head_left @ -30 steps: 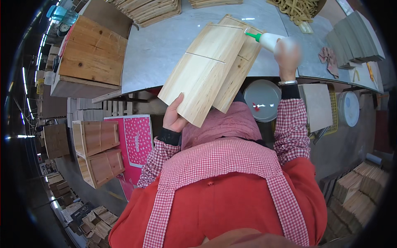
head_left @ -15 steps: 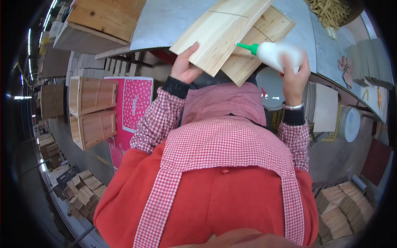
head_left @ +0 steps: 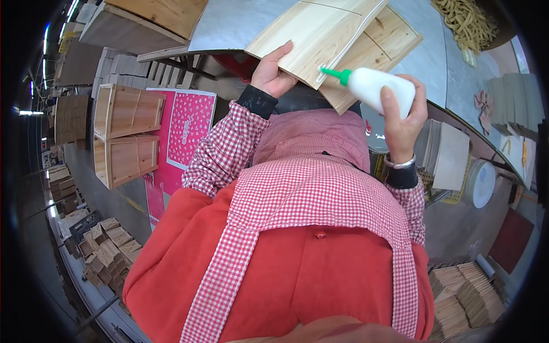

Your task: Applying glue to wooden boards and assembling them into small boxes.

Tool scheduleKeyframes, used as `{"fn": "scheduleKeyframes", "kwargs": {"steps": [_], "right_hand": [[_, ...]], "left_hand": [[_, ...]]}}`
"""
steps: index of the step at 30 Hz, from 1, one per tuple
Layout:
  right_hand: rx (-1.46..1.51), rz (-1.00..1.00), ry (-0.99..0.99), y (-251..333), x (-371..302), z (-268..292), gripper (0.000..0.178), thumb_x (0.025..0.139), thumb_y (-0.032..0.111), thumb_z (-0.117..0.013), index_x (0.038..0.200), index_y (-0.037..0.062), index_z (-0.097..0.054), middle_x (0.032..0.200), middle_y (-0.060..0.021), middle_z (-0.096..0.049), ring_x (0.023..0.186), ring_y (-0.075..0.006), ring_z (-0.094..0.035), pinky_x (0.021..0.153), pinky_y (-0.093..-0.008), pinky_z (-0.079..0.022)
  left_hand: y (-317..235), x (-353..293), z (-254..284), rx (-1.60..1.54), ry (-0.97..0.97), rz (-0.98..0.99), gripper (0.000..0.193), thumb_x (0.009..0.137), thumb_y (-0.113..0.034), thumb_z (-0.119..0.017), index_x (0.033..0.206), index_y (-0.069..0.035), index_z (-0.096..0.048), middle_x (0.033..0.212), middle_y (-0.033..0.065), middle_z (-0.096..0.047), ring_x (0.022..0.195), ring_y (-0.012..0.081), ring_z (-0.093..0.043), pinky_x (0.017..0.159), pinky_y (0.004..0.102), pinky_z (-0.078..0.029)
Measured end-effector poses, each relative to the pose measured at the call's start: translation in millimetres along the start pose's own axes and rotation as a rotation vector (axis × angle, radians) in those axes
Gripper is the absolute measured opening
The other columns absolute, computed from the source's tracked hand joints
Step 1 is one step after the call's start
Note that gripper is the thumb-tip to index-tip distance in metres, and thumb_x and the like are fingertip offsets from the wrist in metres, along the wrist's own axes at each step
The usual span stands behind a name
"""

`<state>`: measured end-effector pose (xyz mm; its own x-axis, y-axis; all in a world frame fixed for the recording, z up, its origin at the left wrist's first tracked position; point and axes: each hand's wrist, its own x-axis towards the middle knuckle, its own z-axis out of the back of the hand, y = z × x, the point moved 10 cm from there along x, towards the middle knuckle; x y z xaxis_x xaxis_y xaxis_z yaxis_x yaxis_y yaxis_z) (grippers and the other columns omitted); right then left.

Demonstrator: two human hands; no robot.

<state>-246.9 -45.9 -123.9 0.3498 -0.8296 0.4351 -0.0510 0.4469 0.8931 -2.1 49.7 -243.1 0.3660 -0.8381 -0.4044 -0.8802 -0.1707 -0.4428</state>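
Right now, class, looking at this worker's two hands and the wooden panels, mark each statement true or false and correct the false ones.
1. The right hand holds a white squeeze bottle. True.
2. The bottle's nozzle is red. False: it is green.
3. The left hand rests on a pale wooden panel. True.
4. The nozzle points away from the panel. False: its tip sits at the panel's edge.
5. The person wears a blue apron. False: the apron is red with checked straps.
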Motion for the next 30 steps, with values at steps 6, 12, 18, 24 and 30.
{"fn": "scheduleKeyframes", "kwargs": {"steps": [6,12,18,24,30], "right_hand": [[0.109,-0.098,0.063,-5,-8,-4,0.035,0.083,0.020,-0.067,0.106,-0.0011,-0.051,0.089,-0.0079,-0.058,0.074,-0.0130,-0.055,0.064,-0.0256,-0.047],[0.291,-0.254,-0.295,-38,38,51,0.037,0.084,0.022,-0.066,0.107,-0.0004,-0.048,0.085,-0.0088,-0.058,0.059,-0.0123,-0.055,0.049,-0.0224,-0.045],[0.229,-0.158,-0.503,-65,85,90,0.041,0.083,0.025,-0.069,0.107,-0.0006,-0.047,0.084,-0.0097,-0.058,0.052,-0.0120,-0.054,0.041,-0.0225,-0.043],[0.060,-0.109,-0.515,-62,98,91,0.041,0.083,0.026,-0.070,0.105,-0.0014,-0.048,0.084,-0.0098,-0.058,0.054,-0.0126,-0.056,0.041,-0.0237,-0.044],[0.128,-0.132,-0.347,-56,83,81,0.039,0.084,0.025,-0.068,0.106,-0.0012,-0.049,0.083,-0.0094,-0.057,0.053,-0.0128,-0.054,0.042,-0.0231,-0.043]], "left_hand": [[-3,3,-3,-0.017,0.125,-0.014,0.052,0.093,-0.014,-0.054,0.137,0.000,-0.030,0.136,0.0196,-0.043,0.125,0.0328,-0.044,0.105,0.0469,-0.038],[2,-32,10,0.059,0.063,-0.005,0.052,0.091,-0.011,-0.056,0.136,-0.002,-0.032,0.133,0.0179,-0.045,0.123,0.0319,-0.046,0.103,0.0457,-0.040],[7,-44,22,0.049,0.033,0.014,0.054,0.090,-0.011,-0.058,0.136,-0.001,-0.031,0.132,0.0181,-0.045,0.121,0.0307,-0.048,0.101,0.0442,-0.042],[7,-47,19,0.064,0.025,0.016,0.055,0.089,-0.011,-0.058,0.136,-0.001,-0.031,0.132,0.0182,-0.045,0.120,0.0303,-0.048,0.101,0.0435,-0.042],[6,-47,17,0.052,0.007,-0.023,0.054,0.089,-0.010,-0.059,0.136,-0.001,-0.033,0.131,0.0181,-0.046,0.120,0.0302,-0.048,0.102,0.0442,-0.041]]}}
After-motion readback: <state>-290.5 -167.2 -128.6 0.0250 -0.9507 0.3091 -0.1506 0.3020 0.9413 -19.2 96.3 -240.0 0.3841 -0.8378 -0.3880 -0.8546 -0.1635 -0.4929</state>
